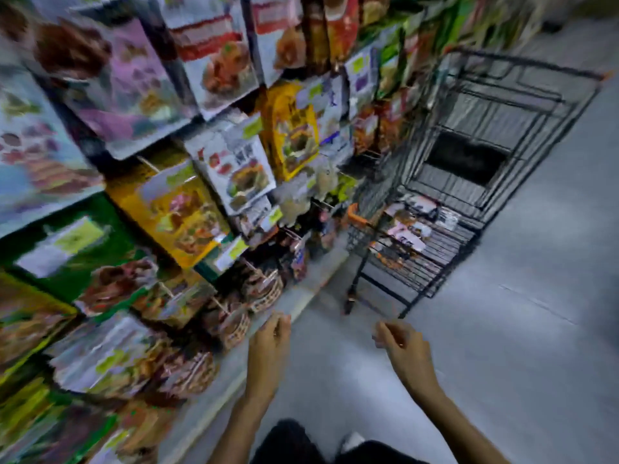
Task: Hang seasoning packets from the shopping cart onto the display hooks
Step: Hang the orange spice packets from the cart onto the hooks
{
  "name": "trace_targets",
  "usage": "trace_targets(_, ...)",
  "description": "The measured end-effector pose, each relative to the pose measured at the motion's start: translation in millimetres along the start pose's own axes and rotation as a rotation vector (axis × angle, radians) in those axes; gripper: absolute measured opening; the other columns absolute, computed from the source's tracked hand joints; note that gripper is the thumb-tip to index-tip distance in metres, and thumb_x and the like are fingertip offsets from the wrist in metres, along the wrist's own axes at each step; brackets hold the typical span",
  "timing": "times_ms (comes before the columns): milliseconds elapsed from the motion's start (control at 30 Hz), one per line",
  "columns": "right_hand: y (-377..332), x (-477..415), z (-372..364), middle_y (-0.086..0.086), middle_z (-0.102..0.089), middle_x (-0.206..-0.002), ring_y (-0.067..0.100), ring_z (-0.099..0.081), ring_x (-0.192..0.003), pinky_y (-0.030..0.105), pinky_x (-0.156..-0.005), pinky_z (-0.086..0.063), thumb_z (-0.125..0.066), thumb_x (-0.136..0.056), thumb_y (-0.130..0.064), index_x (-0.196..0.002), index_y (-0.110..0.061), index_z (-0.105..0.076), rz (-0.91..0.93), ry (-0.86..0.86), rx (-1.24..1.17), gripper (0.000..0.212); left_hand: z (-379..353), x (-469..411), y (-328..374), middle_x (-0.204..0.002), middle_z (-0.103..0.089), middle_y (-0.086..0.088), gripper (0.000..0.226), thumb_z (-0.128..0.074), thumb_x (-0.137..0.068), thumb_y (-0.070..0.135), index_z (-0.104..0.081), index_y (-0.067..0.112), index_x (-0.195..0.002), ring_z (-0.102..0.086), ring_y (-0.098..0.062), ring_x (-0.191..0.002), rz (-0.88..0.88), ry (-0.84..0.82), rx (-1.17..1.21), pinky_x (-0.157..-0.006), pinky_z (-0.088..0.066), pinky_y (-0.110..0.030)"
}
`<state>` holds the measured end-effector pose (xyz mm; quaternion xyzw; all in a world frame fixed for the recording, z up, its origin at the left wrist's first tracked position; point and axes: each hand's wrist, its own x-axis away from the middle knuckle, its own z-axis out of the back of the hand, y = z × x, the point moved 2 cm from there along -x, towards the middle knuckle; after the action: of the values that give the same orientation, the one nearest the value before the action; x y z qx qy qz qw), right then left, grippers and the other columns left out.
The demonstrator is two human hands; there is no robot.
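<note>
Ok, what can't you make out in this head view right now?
Head view, motion blur throughout.
- hanging packets: print unreadable.
- display hooks: mostly hidden behind packets; free ones cannot be told.
- loose packets in the shopping cart: smeared, count unclear.
- left hand and right hand: finger pose smeared.

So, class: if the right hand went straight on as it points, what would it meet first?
The right hand would likely meet the cart, at its near leg and wheel; only bare floor lies between. Blur leaves depth unclear.
</note>
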<state>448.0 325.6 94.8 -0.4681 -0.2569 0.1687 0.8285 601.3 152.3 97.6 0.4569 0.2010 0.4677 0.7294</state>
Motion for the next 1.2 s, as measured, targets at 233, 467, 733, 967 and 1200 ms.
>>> trace_targets(233, 34.9, -59.6, 69.0, -0.006, -0.071, -0.070, 0.003, -0.067, -0.066, 0.033, -0.072, -0.054, -0.055, -0.095, -0.020, -0.081, -0.028, -0.065, -0.150, 0.205, -0.052, 0.019, -99.9, -55.9, 56.2, -0.057, -0.037, -0.002, 0.029, -0.047, -0.096, 0.010, -0.047, 0.008, -0.067, -0.031, -0.006, -0.052, -0.187, -0.204, -0.186, -0.056, -0.025, -0.030)
trace_targets(467, 37.2, -169.4, 109.4, -0.004, -0.072, -0.070, 0.003, -0.067, -0.067, 0.031, -0.071, -0.054, -0.054, -0.096, -0.019, -0.085, -0.021, -0.068, -0.256, 0.360, -0.115, 0.018, -187.3, -172.6, 120.4, -0.075, -0.064, 0.009, 0.017, -0.048, -0.097, 0.014, -0.062, 0.022, -0.090, -0.057, -0.004, -0.069, -0.251, -0.345, -0.131, -0.061, -0.039, -0.016)
trace_targets(733, 20.7, -330.3, 140.3, -0.003, -0.072, -0.079, 0.011, -0.067, -0.077, 0.021, -0.070, -0.051, -0.055, -0.096, -0.021, -0.089, -0.018, -0.069, -0.312, 0.481, -0.143, 0.016, -292.1, -327.3, 187.0, -0.099, -0.070, -0.002, 0.026, -0.047, -0.098, 0.024, -0.065, 0.014, -0.113, -0.063, -0.017, -0.089, -0.345, -0.517, -0.260, -0.072, -0.043, -0.021)
trace_targets(967, 75.0, -459.5, 128.7, 0.001, -0.068, -0.078, 0.014, -0.065, -0.074, 0.021, -0.066, -0.051, -0.051, -0.098, -0.020, -0.087, -0.014, -0.063, -0.478, 0.446, -0.180, 0.018, -401.2, -410.6, 153.3, -0.107, -0.067, -0.010, 0.024, -0.050, -0.097, 0.019, -0.062, 0.008, -0.115, -0.061, -0.021, -0.096, -0.205, -0.645, -0.408, -0.076, -0.045, -0.023)
trace_targets(1200, 183.2, -545.7, 95.1, 0.016, -0.068, -0.080, 0.028, -0.061, -0.072, 0.031, -0.063, -0.045, -0.049, -0.096, -0.016, -0.085, 0.000, -0.065, -0.689, 0.375, -0.133, 0.025, -482.3, -440.5, 71.2, -0.109, -0.061, -0.023, 0.025, -0.057, -0.092, 0.009, -0.057, -0.004, -0.113, -0.057, -0.028, -0.097, 0.074, -0.730, -0.455, -0.061, -0.029, -0.017)
